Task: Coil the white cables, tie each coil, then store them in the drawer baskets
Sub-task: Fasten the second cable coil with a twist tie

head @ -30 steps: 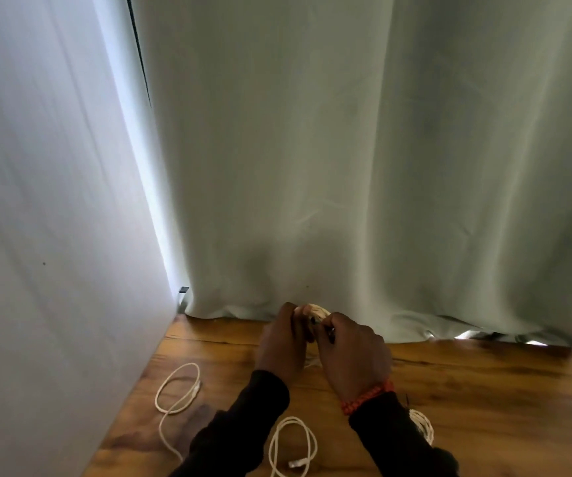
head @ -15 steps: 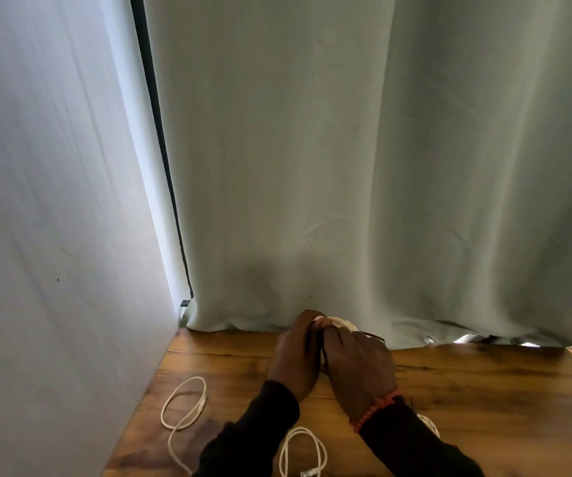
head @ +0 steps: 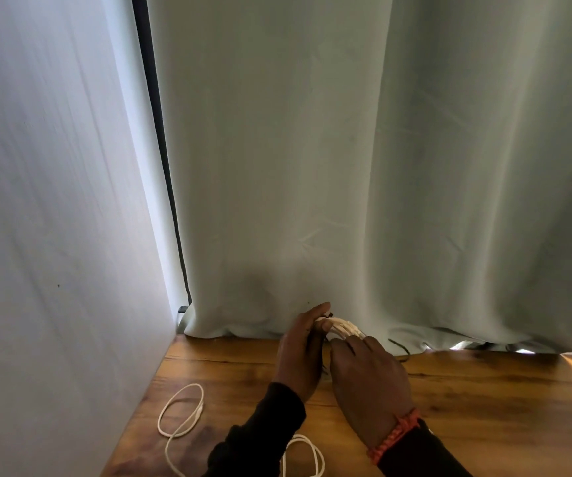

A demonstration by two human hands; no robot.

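A small coil of white cable (head: 341, 329) is held above the far edge of the wooden bench (head: 484, 401), just in front of the hanging grey-green curtain (head: 346, 166). The coil is pinched by the left hand (head: 300, 352), whose thumb and fingertips are curled onto its near end. The right hand (head: 369, 376) is placed against the coil from the other side, with fingers curled over the strands; a thin dark tie (head: 400, 349) is seen trailing past its knuckles. A red beaded bracelet (head: 394, 435) is worn at the right wrist. A loose white cable (head: 183, 413) is left lying in open loops on the bench near the pale side wall (head: 54, 235). Another white cable (head: 303, 456) is partly hidden beneath the dark left sleeve (head: 260, 438).
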